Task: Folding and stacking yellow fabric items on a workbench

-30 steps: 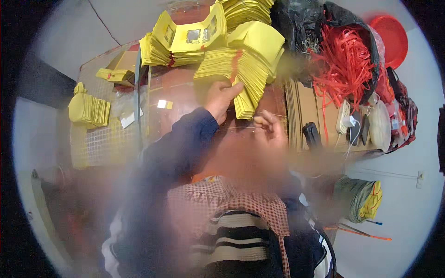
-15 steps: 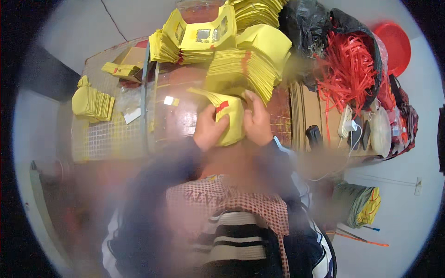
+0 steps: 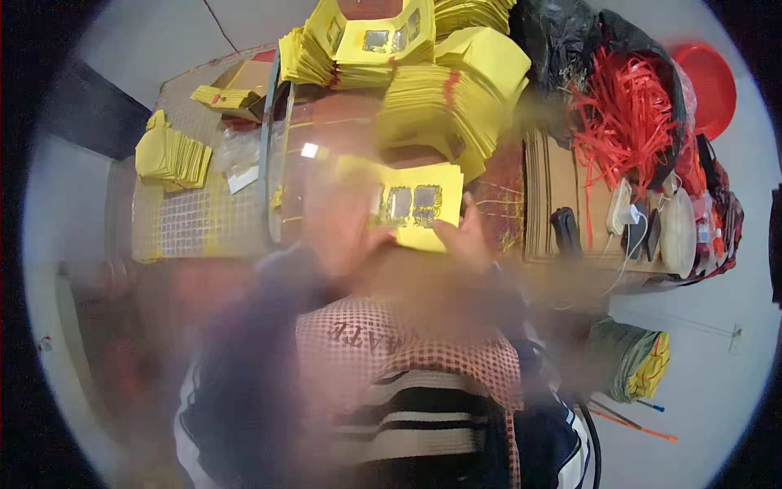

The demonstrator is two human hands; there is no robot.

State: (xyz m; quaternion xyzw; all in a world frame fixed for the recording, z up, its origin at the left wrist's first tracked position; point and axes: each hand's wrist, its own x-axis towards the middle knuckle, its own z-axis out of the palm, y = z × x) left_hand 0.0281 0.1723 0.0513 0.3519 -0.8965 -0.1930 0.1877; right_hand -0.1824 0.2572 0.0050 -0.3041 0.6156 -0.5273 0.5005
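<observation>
A bundle of yellow printed paper sheets (image 3: 415,181) is in front of me, with dark square prints facing up. My right hand (image 3: 466,238) grips its lower right corner, thumb on top and fingers at the right edge. At the left end of the bundle is my left hand (image 3: 346,224), smeared by motion, so its fingers cannot be made out. Just beyond lies a thick stack of yellow sheets (image 3: 415,106) with a red band. Another yellow stack (image 3: 371,69) with unfolded printed panels sits behind it to the left.
A metal bar (image 3: 266,155) crosses the table on the left, beside a small yellow bundle (image 3: 171,159). To the right are cardboard sheets (image 3: 542,196), a black bag of red plastic strips (image 3: 627,122), a power strip (image 3: 620,208) and a red basin (image 3: 705,90).
The yellow bundle has turned from its folded, red-taped side to show its dark prints. My left hand has shifted left and blurred; my right thumb now presses on the sheets.
</observation>
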